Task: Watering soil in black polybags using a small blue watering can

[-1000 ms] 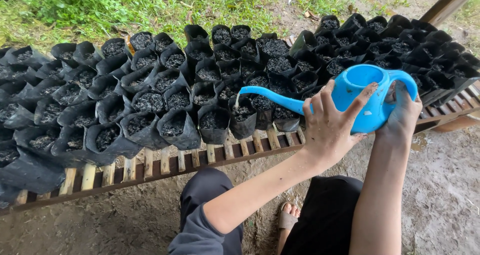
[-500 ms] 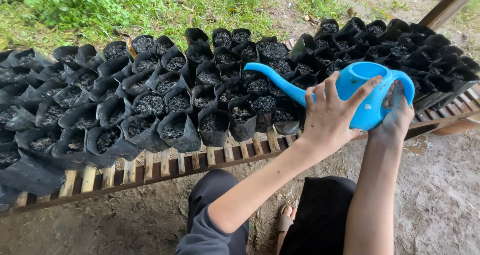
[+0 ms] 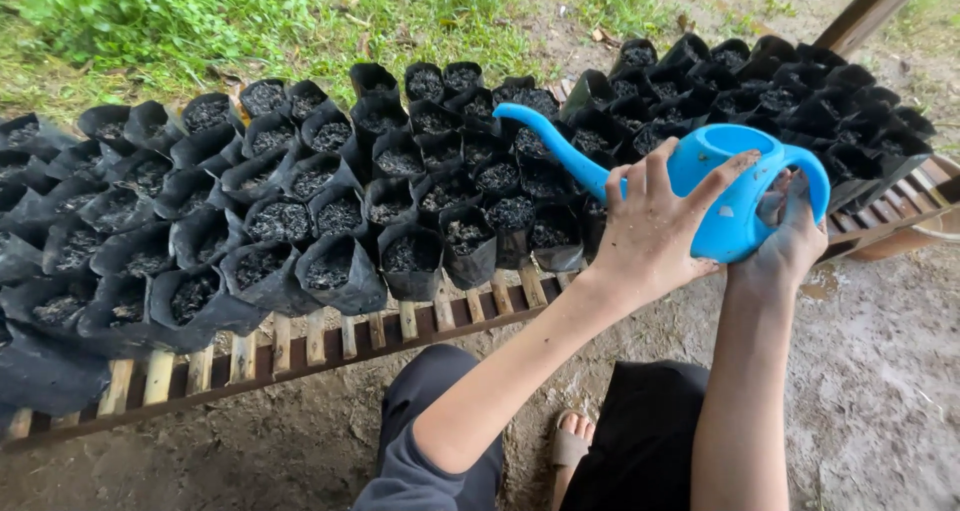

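Note:
I hold a bright blue plastic watering can with both hands above rows of black nursery bags filled with dark soil. My left hand is spread flat against the can's near side, fingers apart and dirty. My right hand grips the can's loop handle from below at its right end. The long curved spout points left and up, its tip over the bags in the back rows. No water shows at the tip.
The bags stand on a low wooden slat rack running left to right. Grass lies beyond it, muddy ground on the near side. A wooden post slants at top right. My knees and a sandalled foot are below.
The spout has lifted from the near bags and swung up toward the back rows. The can has tilted back, and both hands stayed on it.

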